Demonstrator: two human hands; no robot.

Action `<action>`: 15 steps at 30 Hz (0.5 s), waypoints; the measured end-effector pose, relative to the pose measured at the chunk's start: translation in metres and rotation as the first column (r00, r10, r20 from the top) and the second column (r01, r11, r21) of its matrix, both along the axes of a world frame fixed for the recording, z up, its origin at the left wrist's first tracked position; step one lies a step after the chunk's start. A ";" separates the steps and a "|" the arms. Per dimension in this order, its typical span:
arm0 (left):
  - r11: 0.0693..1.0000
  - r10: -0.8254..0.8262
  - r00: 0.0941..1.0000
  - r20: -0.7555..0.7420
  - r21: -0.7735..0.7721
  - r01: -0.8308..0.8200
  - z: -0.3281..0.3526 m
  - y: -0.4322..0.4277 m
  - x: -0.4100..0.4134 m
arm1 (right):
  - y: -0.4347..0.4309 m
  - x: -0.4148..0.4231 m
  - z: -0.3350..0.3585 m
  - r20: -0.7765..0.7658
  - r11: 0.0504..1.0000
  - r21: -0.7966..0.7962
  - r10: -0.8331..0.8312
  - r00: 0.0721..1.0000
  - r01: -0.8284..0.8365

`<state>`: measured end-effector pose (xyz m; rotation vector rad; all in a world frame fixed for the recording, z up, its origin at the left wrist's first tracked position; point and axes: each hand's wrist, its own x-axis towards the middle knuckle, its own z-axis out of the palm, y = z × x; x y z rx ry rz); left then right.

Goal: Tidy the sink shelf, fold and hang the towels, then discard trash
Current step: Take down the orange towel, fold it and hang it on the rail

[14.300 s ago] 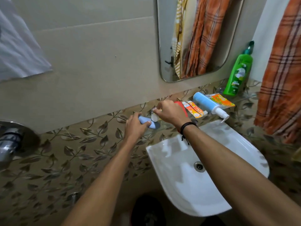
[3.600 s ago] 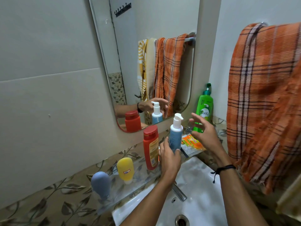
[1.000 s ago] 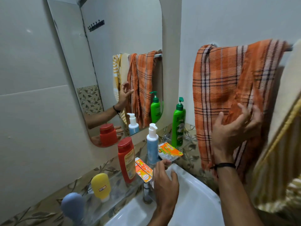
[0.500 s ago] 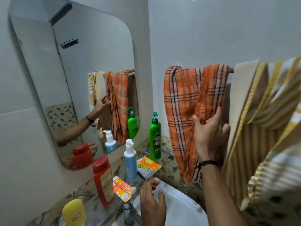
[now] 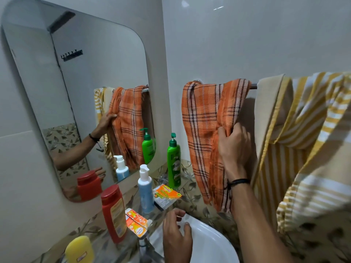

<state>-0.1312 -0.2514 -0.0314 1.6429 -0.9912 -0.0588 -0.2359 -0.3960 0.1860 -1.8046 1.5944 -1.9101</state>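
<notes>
A rounded mirror (image 5: 76, 88) fills the upper left, a black hook rack (image 5: 71, 55) reflected near its top. Glossy white tiles (image 5: 247, 44) span the upper right. A leaf-patterned tile band (image 5: 197, 205) crosses lower centre; a white basin (image 5: 212, 243) and metal faucet (image 5: 150, 251) sit bottom centre.

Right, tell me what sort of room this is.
A home bathroom, most likely. There is a white sink and a wall mirror, an orange checked towel hangs over a rail, and a green pump bottle stands nearby.

The bottom edge cuts off the yellow bottle (image 5: 79, 249), the right edge the striped towel (image 5: 313, 149).
</notes>
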 end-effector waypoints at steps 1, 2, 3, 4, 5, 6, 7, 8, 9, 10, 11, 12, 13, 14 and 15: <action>1.000 -0.007 1.000 -0.006 0.005 0.007 0.001 0.000 -0.003 | 0.005 -0.001 0.000 -0.011 1.000 0.004 0.011 1.000 -0.011; 1.000 -0.017 1.000 -0.016 0.008 0.017 0.003 0.001 -0.005 | 0.009 -0.003 -0.002 -0.026 1.000 0.011 0.017 1.000 -0.017; 1.000 -0.024 0.999 -0.026 0.011 0.024 0.005 0.001 -0.009 | 0.014 -0.004 -0.002 -0.046 1.000 0.022 0.018 0.999 -0.017; 1.000 -0.029 0.999 -0.033 0.011 0.030 0.007 0.001 -0.011 | 0.019 -0.005 -0.003 -0.061 0.999 0.037 0.028 0.998 -0.026; 0.999 -0.035 0.998 -0.046 0.011 0.036 0.010 0.002 -0.014 | 0.023 -0.005 -0.005 -0.053 0.997 0.058 0.060 0.997 -0.057; 0.999 -0.050 0.997 -0.060 0.007 0.050 0.014 0.001 -0.017 | 0.029 -0.006 -0.006 -0.012 0.990 0.080 0.119 0.993 -0.117; 0.998 -0.069 0.995 -0.074 -0.009 0.068 0.017 0.000 -0.018 | 0.035 -0.006 -0.007 0.043 0.977 0.097 0.186 0.982 -0.189; 0.995 -0.093 0.992 -0.082 -0.031 0.090 0.020 -0.001 -0.019 | 0.039 -0.007 -0.010 0.091 0.963 0.101 0.239 0.967 -0.248; 0.992 -0.116 0.989 -0.093 -0.061 0.110 0.025 -0.002 -0.019 | 0.041 -0.006 -0.015 0.129 0.951 0.097 0.279 0.952 -0.292; 0.987 -0.143 0.984 -0.110 -0.087 0.134 0.029 -0.005 -0.019 | 0.043 -0.007 -0.020 0.169 0.939 0.087 0.314 0.934 -0.332; 0.982 -0.169 0.977 -0.133 -0.108 0.155 0.034 -0.007 -0.020 | 0.046 -0.008 -0.025 0.215 0.924 0.073 0.352 0.911 -0.374; 0.977 -0.193 0.969 -0.157 -0.125 0.174 0.040 -0.010 -0.020 | 0.049 -0.009 -0.030 0.259 0.911 0.066 0.379 0.888 -0.408; 0.970 -0.221 0.959 -0.180 -0.146 0.196 0.049 -0.012 -0.020 | 0.054 -0.011 -0.034 0.301 0.899 0.053 0.401 0.865 -0.435; 0.962 -0.249 0.947 -0.205 -0.167 0.217 0.056 -0.015 -0.020 | 0.060 -0.014 -0.038 0.332 0.889 0.032 0.422 0.844 -0.457; 0.954 -0.277 0.934 -0.227 -0.178 0.240 0.062 -0.018 -0.020 | 0.067 -0.018 -0.040 0.357 0.880 0.008 0.440 0.824 -0.474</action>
